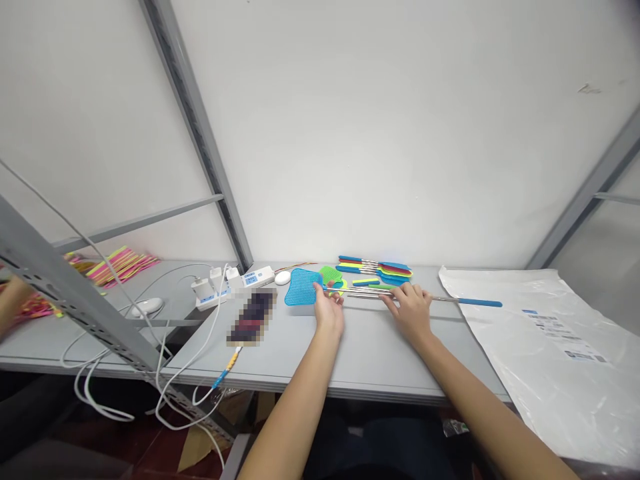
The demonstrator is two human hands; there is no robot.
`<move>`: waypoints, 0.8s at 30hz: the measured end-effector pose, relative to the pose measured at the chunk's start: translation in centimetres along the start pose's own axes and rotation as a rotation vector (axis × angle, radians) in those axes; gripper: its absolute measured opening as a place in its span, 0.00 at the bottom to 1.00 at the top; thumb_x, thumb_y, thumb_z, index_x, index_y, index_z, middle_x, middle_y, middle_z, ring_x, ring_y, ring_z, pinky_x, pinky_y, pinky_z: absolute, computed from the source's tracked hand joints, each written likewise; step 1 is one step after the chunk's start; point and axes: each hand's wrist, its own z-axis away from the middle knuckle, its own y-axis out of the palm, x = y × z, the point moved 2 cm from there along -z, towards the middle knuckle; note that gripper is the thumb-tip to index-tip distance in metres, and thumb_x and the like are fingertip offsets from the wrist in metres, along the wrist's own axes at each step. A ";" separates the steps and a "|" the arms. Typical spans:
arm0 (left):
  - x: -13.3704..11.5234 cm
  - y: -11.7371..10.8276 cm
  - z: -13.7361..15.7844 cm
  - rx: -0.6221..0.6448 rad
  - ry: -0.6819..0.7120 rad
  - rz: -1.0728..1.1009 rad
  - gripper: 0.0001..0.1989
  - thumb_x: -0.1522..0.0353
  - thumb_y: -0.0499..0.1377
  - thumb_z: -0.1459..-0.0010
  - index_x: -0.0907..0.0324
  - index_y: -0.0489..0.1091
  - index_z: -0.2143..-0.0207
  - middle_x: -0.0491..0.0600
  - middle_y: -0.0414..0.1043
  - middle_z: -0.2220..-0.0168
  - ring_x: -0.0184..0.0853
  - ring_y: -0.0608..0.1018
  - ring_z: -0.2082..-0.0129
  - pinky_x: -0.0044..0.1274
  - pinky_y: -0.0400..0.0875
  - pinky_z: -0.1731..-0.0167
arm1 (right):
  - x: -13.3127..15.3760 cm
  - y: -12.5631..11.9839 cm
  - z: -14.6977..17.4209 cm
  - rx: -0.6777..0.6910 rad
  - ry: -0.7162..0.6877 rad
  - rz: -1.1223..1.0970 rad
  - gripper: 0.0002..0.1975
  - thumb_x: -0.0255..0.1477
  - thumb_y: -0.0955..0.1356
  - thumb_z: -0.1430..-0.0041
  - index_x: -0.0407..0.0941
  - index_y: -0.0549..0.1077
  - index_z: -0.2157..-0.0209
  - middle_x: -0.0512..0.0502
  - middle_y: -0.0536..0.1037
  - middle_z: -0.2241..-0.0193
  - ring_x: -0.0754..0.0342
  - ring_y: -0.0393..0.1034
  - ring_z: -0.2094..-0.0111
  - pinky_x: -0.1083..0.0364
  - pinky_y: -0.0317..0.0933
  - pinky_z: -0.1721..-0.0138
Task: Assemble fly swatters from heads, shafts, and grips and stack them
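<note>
A blue fly swatter with a mesh head and a long metal rod lies crosswise in front of me, its blue handle pointing right. My left hand is closed around it just beside the head. Further along, my right hand grips the metal rod with bent fingers. Right behind my hands are green swatter heads and other handles on the table, partly hidden. A stack of folded swatters in blue, red and yellow lies near the wall.
A phone on a charging cable, power strips and a round white object are on the left. White plastic sheeting covers the right side. A metal shelf post and loose cables cross the left; another person's arm shows there.
</note>
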 end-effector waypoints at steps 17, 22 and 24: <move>2.3 1.1 0.6 -0.002 0.042 -0.040 0.25 0.48 0.48 0.40 0.59 0.70 0.60 0.52 0.77 0.64 0.22 0.64 0.85 0.18 0.58 0.81 | 1.6 0.6 0.1 0.002 0.023 0.109 0.21 0.43 0.58 0.35 0.45 0.73 0.69 0.46 0.72 0.70 0.51 0.59 0.64 0.49 0.42 0.57; 2.4 1.3 0.7 0.004 0.038 -0.040 0.25 0.48 0.47 0.40 0.58 0.69 0.59 0.52 0.78 0.65 0.23 0.65 0.84 0.18 0.59 0.79 | 1.7 0.6 0.2 0.015 0.030 0.124 0.21 0.43 0.58 0.34 0.45 0.72 0.69 0.46 0.72 0.70 0.51 0.59 0.64 0.49 0.42 0.58; 2.4 1.4 0.7 0.004 0.035 -0.040 0.25 0.48 0.47 0.40 0.58 0.68 0.59 0.52 0.78 0.65 0.24 0.66 0.83 0.19 0.60 0.78 | 1.7 0.7 0.2 0.018 0.032 0.129 0.20 0.43 0.58 0.35 0.45 0.72 0.70 0.46 0.72 0.70 0.51 0.59 0.64 0.49 0.42 0.58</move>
